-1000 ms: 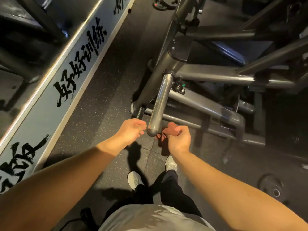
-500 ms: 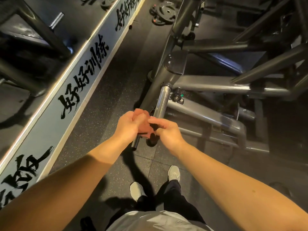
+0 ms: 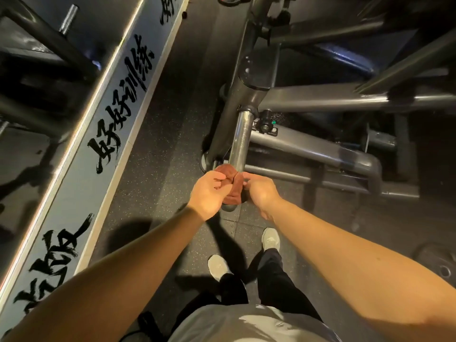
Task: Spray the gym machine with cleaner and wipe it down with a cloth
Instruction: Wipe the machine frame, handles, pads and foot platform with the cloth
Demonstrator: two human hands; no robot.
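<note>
In the head view, your left hand (image 3: 208, 191) and right hand (image 3: 261, 193) each curl their fingers onto the rust-coloured cloth (image 3: 230, 183), pinching it from both sides so it wraps the near end of the chrome peg (image 3: 240, 144) on the gym machine (image 3: 320, 97). That two-sided hold likely lets you wipe right round the tube, whose tip shows just below the cloth.

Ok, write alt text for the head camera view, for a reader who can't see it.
Two bare hands, left hand and right hand, grip a rust-brown cloth wrapped round a polished steel peg near its end, on a dark grey tubular gym machine. Below, grey sneakers stand on speckled black rubber flooring.
</note>
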